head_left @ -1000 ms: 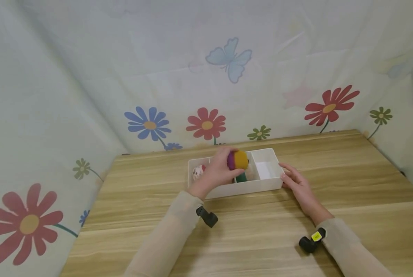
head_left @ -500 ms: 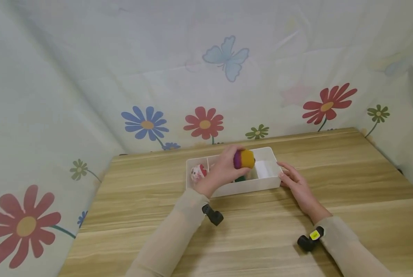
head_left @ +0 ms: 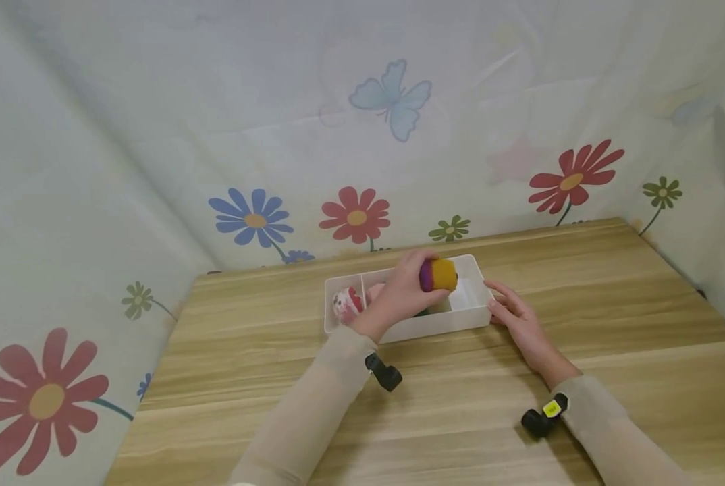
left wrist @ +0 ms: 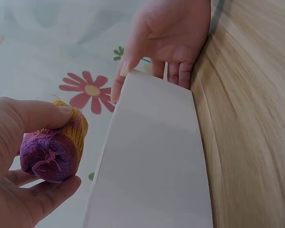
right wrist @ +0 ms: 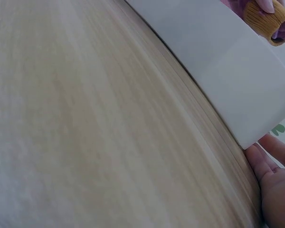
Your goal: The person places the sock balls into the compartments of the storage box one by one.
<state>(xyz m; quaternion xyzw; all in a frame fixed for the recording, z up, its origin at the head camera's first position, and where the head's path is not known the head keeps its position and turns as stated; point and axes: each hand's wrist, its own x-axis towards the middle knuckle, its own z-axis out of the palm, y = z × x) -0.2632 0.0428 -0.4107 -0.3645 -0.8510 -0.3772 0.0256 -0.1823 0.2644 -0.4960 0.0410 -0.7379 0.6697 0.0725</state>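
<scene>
My left hand (head_left: 399,297) holds a roll of yellow and purple yarn (head_left: 440,275) between thumb and fingers, above the right part of a white divided box (head_left: 435,327). In the left wrist view, loose threads stick out of the purple end of the yarn roll (left wrist: 50,152). At the box's right end my right hand (head_left: 523,331) rests its fairly straight fingers on the outer wall. A white and red patterned item (head_left: 347,304) lies in the left compartment. Pink and dark green things in the middle are mostly hidden behind my left hand.
The box stands on a wood-grain table (head_left: 447,412). Behind it hangs a pale curtain (head_left: 289,148) printed with flowers and a butterfly. The far table edge runs close behind the box.
My left hand has carried the yarn roll rightward, from the middle of the box toward its right compartment. My right hand has stayed at the box's end.
</scene>
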